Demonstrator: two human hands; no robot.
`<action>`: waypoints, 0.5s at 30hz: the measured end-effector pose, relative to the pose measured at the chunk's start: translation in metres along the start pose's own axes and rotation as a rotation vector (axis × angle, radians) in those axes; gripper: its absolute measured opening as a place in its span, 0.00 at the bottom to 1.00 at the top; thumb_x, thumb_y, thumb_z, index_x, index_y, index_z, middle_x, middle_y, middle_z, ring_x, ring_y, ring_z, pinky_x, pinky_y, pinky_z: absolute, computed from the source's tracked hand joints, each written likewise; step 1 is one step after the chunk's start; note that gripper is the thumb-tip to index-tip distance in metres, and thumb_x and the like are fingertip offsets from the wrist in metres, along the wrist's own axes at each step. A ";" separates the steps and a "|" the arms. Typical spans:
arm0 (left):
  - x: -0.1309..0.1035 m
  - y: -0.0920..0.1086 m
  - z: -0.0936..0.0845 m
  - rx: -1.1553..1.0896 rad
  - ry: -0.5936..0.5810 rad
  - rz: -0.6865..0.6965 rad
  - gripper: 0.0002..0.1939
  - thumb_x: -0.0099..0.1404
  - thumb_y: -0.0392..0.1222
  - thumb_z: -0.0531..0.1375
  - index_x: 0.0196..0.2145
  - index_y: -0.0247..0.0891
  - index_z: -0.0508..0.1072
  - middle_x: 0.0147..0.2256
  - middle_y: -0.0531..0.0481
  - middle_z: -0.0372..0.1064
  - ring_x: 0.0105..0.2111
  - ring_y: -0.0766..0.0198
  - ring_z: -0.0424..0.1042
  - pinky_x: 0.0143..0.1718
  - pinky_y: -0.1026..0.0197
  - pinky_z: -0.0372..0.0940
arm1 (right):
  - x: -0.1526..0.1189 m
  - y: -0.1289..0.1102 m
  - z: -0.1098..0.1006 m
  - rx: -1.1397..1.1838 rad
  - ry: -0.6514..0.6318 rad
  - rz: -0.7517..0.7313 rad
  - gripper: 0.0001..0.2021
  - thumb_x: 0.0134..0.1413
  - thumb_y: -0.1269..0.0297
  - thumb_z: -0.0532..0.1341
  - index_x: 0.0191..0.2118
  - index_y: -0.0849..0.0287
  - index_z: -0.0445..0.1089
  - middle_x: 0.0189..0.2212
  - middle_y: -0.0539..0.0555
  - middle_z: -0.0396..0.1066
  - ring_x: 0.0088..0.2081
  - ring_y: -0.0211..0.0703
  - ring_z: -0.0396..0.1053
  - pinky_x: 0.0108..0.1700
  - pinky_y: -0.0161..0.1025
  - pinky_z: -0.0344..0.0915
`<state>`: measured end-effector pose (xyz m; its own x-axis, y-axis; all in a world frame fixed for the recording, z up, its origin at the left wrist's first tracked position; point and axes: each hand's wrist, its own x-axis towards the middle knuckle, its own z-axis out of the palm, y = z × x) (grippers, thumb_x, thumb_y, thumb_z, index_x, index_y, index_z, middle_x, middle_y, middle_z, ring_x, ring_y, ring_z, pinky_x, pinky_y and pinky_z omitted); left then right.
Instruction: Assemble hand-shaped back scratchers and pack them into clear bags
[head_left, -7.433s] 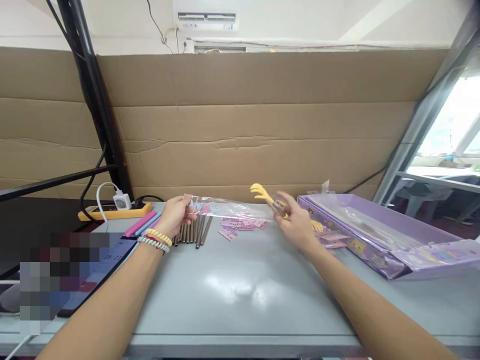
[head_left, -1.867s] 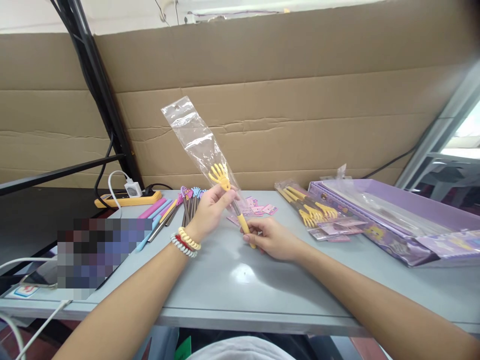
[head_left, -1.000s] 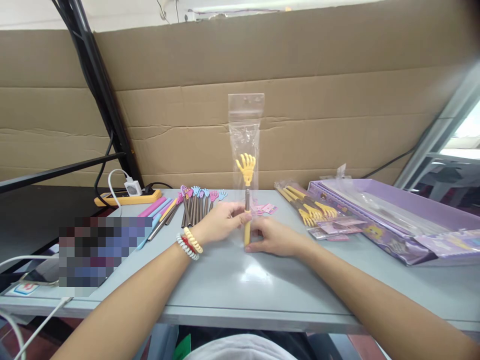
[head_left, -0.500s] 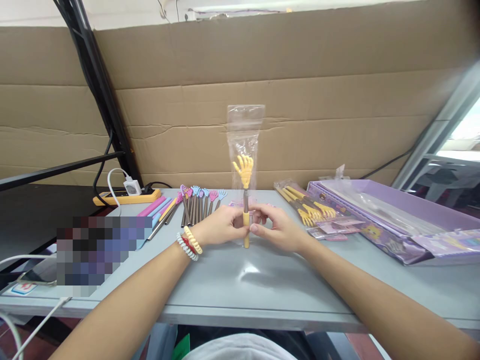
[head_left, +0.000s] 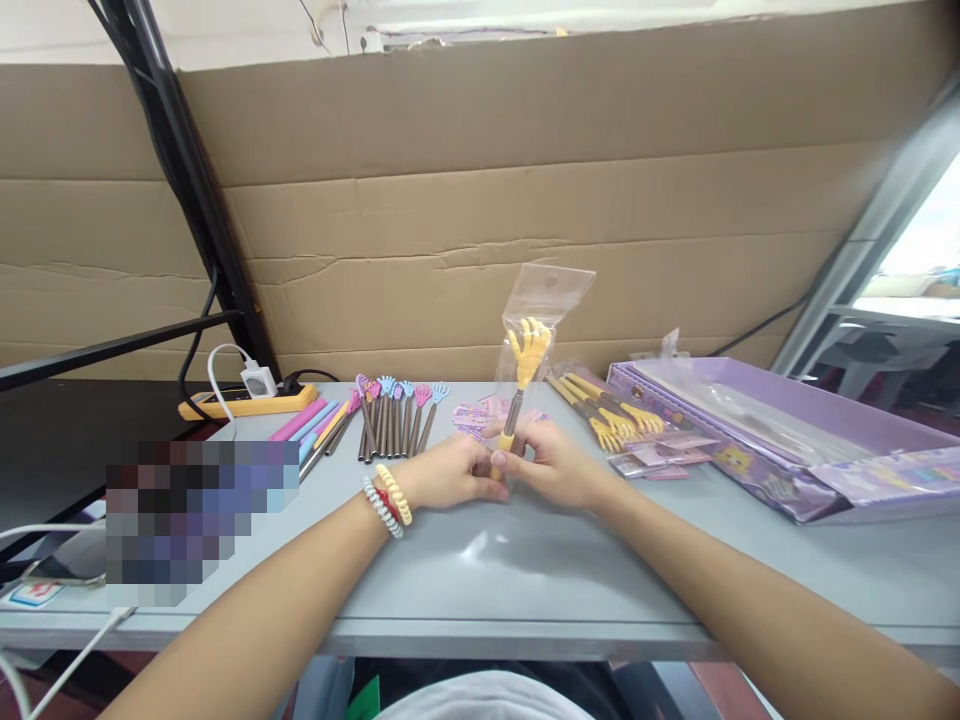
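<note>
Largest in my head view, a brown cardboard panel (head_left: pixel 465 215) stands along the back of the grey table (head_left: pixel 592 575). On the table to my right sits an open purple box (head_left: pixel 832 405), with clear film lying in it.

Near the middle, just above the tabletop, I see the left hand (head_left: pixel 465 470) and the right hand (head_left: pixel 551 462) meeting at one object. The left fingers are curled about the bottom of its yellow handle; the right thumb and fingers pinch the handle slightly higher. Whether film lies between every fingertip and the handle, I cannot tell.

That object is a yellow hand-shaped scratcher (head_left: pixel 516 408) with a metal shaft, head uppermost and leaning to my right, inside a clear bag (head_left: pixel 551 287) whose top rises past the yellow fingers.

Between the right hand and the box lie packed yellow scratchers (head_left: pixel 626 425). Beyond the left hand, to my left, is a row of metal rods (head_left: pixel 391 425) with pink and blue hand-shaped heads. A yellow power strip (head_left: pixel 244 404) lies farther left, near coloured handles (head_left: pixel 304 422). Smaller are the pink cards (head_left: pixel 469 420) behind the hands; smallest, the coiled bands (head_left: pixel 388 500) on the left wrist.
</note>
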<state>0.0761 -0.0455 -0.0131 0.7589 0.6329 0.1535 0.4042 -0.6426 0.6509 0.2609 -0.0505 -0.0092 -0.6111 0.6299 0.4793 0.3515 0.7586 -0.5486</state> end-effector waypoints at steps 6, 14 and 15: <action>-0.001 0.001 -0.001 0.007 -0.005 -0.069 0.13 0.57 0.48 0.60 0.22 0.36 0.69 0.21 0.54 0.61 0.22 0.68 0.59 0.26 0.64 0.56 | 0.000 -0.002 -0.002 0.060 -0.022 -0.002 0.17 0.58 0.53 0.53 0.31 0.61 0.70 0.24 0.51 0.69 0.27 0.37 0.63 0.33 0.36 0.61; 0.001 0.004 0.000 0.034 -0.002 -0.063 0.13 0.57 0.48 0.59 0.24 0.36 0.69 0.20 0.56 0.59 0.22 0.70 0.56 0.24 0.65 0.53 | 0.000 -0.005 -0.001 0.014 0.031 0.074 0.20 0.56 0.51 0.55 0.24 0.61 0.72 0.18 0.50 0.65 0.23 0.36 0.59 0.29 0.34 0.57; 0.001 0.006 -0.001 0.044 0.000 -0.061 0.13 0.57 0.50 0.60 0.26 0.36 0.69 0.20 0.56 0.59 0.22 0.70 0.56 0.24 0.65 0.52 | 0.000 -0.004 -0.002 0.000 0.049 0.067 0.20 0.56 0.52 0.55 0.23 0.61 0.72 0.18 0.50 0.65 0.23 0.35 0.59 0.28 0.34 0.57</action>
<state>0.0787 -0.0480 -0.0086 0.7320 0.6716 0.1143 0.4718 -0.6208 0.6261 0.2603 -0.0532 -0.0057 -0.5511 0.6863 0.4745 0.3899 0.7146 -0.5807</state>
